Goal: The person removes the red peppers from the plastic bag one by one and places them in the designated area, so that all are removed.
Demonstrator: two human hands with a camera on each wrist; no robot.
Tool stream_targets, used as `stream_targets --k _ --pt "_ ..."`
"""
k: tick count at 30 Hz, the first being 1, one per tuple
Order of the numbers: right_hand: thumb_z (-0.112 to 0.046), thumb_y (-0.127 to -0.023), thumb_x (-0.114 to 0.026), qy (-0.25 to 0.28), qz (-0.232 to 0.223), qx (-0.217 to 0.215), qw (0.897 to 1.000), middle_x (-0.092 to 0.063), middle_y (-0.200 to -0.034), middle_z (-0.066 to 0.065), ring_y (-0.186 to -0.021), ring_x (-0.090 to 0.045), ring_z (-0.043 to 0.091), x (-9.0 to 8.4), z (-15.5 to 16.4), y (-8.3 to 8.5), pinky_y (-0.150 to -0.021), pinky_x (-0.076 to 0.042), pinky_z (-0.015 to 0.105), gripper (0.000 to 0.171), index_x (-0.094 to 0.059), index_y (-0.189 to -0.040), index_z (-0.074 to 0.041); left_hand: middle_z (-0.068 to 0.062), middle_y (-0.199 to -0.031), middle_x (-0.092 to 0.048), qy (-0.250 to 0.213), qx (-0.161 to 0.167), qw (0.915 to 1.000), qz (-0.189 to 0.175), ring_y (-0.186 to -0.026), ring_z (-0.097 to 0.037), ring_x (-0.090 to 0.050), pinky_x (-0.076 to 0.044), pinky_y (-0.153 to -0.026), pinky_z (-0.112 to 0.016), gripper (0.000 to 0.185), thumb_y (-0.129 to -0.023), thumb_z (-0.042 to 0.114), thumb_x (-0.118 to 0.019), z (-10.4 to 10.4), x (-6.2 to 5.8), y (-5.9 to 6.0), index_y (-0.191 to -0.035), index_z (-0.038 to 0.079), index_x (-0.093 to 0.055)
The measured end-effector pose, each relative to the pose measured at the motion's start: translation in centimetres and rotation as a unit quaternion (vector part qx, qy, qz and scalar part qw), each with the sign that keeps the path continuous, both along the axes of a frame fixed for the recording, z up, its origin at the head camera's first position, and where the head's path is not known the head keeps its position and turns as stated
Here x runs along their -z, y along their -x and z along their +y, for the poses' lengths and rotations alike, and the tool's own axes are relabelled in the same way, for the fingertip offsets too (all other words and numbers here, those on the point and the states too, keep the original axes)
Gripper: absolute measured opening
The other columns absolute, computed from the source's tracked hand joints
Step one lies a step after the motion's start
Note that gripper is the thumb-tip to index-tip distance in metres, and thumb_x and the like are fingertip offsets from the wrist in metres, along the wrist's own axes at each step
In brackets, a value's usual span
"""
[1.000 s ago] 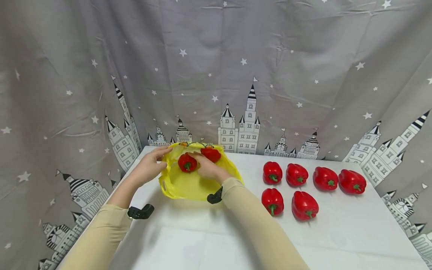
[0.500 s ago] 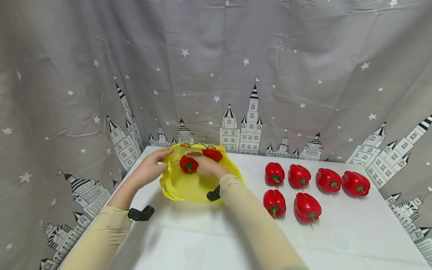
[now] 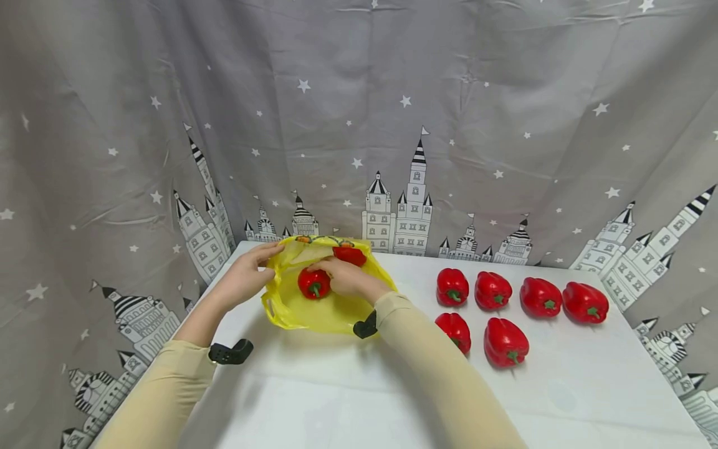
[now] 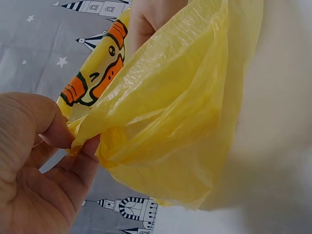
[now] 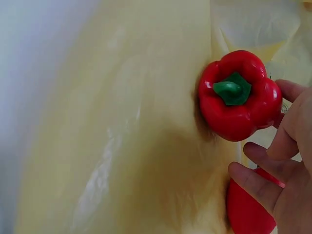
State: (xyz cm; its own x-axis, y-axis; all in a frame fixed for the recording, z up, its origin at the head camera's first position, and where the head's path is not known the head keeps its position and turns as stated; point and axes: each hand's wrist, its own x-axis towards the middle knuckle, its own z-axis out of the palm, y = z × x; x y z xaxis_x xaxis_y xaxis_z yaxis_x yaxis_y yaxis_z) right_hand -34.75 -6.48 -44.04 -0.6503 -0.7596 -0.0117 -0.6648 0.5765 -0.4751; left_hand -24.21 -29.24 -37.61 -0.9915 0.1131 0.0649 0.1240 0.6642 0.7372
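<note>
A yellow plastic bag (image 3: 314, 315) lies on the table with its mouth spread toward me. My left hand (image 3: 249, 277) pinches the bag's rim between thumb and fingers, and in the left wrist view the gathered film (image 4: 114, 146) shows at the fingertips. Inside the bag, a red bell pepper (image 3: 314, 284) sits with its green stem facing out. My right hand (image 3: 348, 277) reaches into the bag beside this pepper, its fingers loosely spread, fingertips at the pepper's side. Another red bell pepper (image 3: 349, 255) lies deeper in the bag, partly hidden behind the right hand.
On the right half of the white table (image 3: 561, 399), several red bell peppers stand in two rows, among them a front pepper (image 3: 506, 343) and a far-right pepper (image 3: 585, 303). A grey curtain (image 3: 336, 81) with castles and stars hangs behind the table.
The pepper at my right hand has settled slightly lower in the bag, and the right hand has shifted a little rightward from it. My left hand keeps its place on the rim.
</note>
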Motion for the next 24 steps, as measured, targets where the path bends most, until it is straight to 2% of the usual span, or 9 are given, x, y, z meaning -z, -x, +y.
stream_targets --k 5,12,19,24 --pt "0.007 -0.092 -0.044 0.009 -0.011 -0.017 1.0 -0.052 -0.149 0.0 -0.141 -0.041 0.019 -0.2 1.2 -0.8 -0.118 -0.031 0.032 0.061 -0.061 -0.143 -0.022 -0.017 -0.165 -0.028 0.004 0.004 1.0 0.004 -0.137 -0.047 -0.042 -0.045 -0.106 -0.057 0.062 -0.093 0.003 -0.051 -0.1 0.1 -0.1 -0.155 0.0 -0.041" --pt "0.005 -0.093 -0.052 0.004 -0.023 -0.034 0.999 -0.054 -0.146 0.0 -0.136 -0.046 0.018 -0.6 2.8 -1.9 -0.113 -0.038 0.031 0.055 -0.065 -0.139 -0.022 -0.018 -0.165 -0.028 0.008 0.0 1.0 -0.003 -0.136 -0.046 -0.043 -0.045 -0.106 -0.056 0.062 -0.094 0.003 -0.051 -0.2 0.2 -0.2 -0.155 0.0 -0.041" --pt "0.007 -0.09 -0.047 -0.027 -0.034 -0.035 0.998 -0.052 -0.147 0.002 -0.135 -0.047 0.018 -1.7 3.7 -3.5 -0.114 -0.037 0.03 0.061 -0.064 -0.141 -0.023 -0.018 -0.165 -0.029 0.005 0.0 1.0 0.0 -0.135 -0.045 -0.044 -0.045 -0.106 -0.057 0.063 -0.093 0.003 -0.052 -0.2 0.4 -0.4 -0.155 -0.001 -0.041" --pt "0.004 -0.088 -0.052 -0.023 -0.048 -0.031 0.998 -0.05 -0.148 0.004 -0.132 -0.05 0.02 -1.6 4.2 -3.9 -0.111 -0.041 0.033 0.064 -0.06 -0.145 -0.023 -0.017 -0.164 -0.03 0.001 0.0 1.0 0.001 -0.135 -0.045 -0.044 -0.044 -0.107 -0.057 0.063 -0.093 0.003 -0.052 0.1 0.5 -0.3 -0.155 0.0 -0.041"
